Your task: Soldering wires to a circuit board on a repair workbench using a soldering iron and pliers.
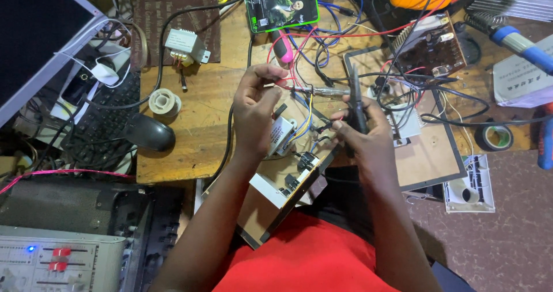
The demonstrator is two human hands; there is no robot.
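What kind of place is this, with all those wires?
Most likely an electronics repair bench. A bare circuit board lies among loose wires, a spool of solder sits on the wooden table, and a soldering iron rests at the right.

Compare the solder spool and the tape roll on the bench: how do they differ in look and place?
The solder spool is pale grey-white and lies left of the left hand, beside the black mouse. The tape roll is black with a greenish core and lies far right of the right hand. Both are round, lie flat and are untouched.
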